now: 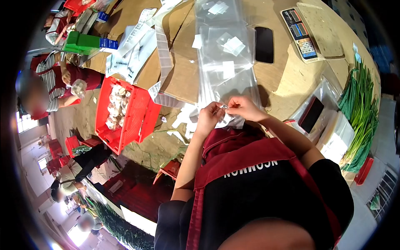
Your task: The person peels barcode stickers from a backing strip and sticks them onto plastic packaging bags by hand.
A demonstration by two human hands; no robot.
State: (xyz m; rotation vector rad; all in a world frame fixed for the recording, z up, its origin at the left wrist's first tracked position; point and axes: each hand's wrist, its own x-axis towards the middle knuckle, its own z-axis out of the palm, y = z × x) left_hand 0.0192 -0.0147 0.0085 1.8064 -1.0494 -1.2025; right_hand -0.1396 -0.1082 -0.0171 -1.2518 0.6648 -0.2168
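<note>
My left hand (210,118) and my right hand (245,109) meet at the table's near edge, just in front of the dark red apron (246,156). Fingers of both hands are closed in a pinch around something small and pale, too small to name. Under and beyond them lie clear plastic bags (227,87) in a long flat stack. Small white labels (228,69) rest on the bags in several places. To the right of the stack is a black phone (264,45).
A scale with a keypad (300,35) stands at the far right. Nearby are a second phone (311,114) and green stalks (361,112). Label strips (164,50) trail at left above a red crate (139,110) of bagged pale produce. A co-worker (52,85) holds a bag.
</note>
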